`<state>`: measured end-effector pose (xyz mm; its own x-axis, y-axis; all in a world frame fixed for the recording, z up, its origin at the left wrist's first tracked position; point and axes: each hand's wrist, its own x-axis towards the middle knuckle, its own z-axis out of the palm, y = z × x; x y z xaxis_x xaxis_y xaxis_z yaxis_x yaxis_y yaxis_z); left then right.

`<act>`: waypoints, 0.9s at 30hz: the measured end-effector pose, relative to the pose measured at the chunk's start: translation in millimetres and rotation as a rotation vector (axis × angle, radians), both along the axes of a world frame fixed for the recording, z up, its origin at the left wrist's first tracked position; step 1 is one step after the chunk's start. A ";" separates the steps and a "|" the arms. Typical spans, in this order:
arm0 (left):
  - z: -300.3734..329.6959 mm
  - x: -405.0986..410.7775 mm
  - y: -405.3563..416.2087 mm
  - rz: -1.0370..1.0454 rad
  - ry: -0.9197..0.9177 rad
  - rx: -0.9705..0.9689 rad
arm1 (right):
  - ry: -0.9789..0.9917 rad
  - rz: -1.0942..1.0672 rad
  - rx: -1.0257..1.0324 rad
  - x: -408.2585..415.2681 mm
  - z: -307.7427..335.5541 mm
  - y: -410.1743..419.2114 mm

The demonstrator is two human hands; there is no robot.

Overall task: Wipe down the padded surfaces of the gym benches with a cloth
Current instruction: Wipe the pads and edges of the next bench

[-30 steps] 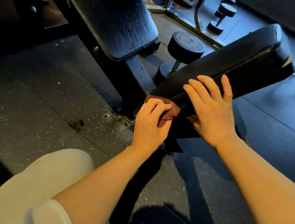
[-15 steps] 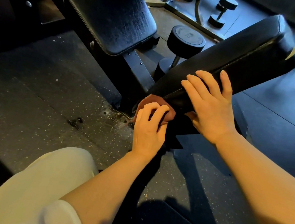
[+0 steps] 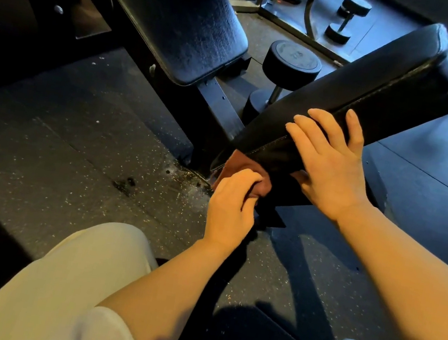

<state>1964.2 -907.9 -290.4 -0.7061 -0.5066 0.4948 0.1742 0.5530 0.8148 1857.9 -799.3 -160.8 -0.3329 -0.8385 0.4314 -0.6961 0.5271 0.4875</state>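
Observation:
A black padded bench pad slants from the middle of the head view up to the right. At its low near end, my left hand grips a reddish-brown cloth and presses it against the pad's end and underside. My right hand lies on the pad's near edge with fingers spread over the top and the thumb beneath. A second black pad slants down from the upper left, untouched.
A steel bench frame runs between the two pads. A black dumbbell stands behind the pad, with more dumbbells and a rack farther back. Speckled rubber flooring surrounds the benches. My knees fill the bottom edge.
My left hand has slid the cloth down from the top corner of the pad to its end and underside. My right hand has stayed in place.

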 end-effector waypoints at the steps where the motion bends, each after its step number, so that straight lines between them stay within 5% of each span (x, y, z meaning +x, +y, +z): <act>1: -9.1 3.3 -1.1 0.044 -0.090 0.054 | -0.003 -0.012 0.008 1.1 0.6 -0.4; 3: -15.2 5.3 -3.3 0.107 -0.161 0.079 | -0.013 -0.029 0.017 2.8 1.2 -1.9; 7: 21.4 -4.5 -4.0 0.002 0.128 -0.161 | -0.018 -0.024 -0.001 2.7 -0.1 -2.0; 10: 28.2 -15.4 -11.6 -0.053 0.177 -0.260 | -0.011 -0.014 0.003 2.2 -0.4 -2.2; 20: 6.1 5.6 -8.5 0.057 -0.123 0.242 | -0.030 -0.048 0.003 6.4 0.1 -4.2; 24: 42.5 -6.4 -8.5 -0.139 0.131 -0.029 | -0.030 -0.028 -0.010 3.9 -1.7 -3.9; 27: 34.8 -15.0 -13.2 -0.211 0.121 -0.132 | -0.023 -0.018 -0.014 1.9 -2.9 -2.5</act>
<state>1949.2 -921.2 -255.6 -0.7206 -0.2801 0.6343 0.3887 0.5943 0.7040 1859.8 -801.8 -163.6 -0.3578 -0.8263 0.4350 -0.6976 0.5461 0.4637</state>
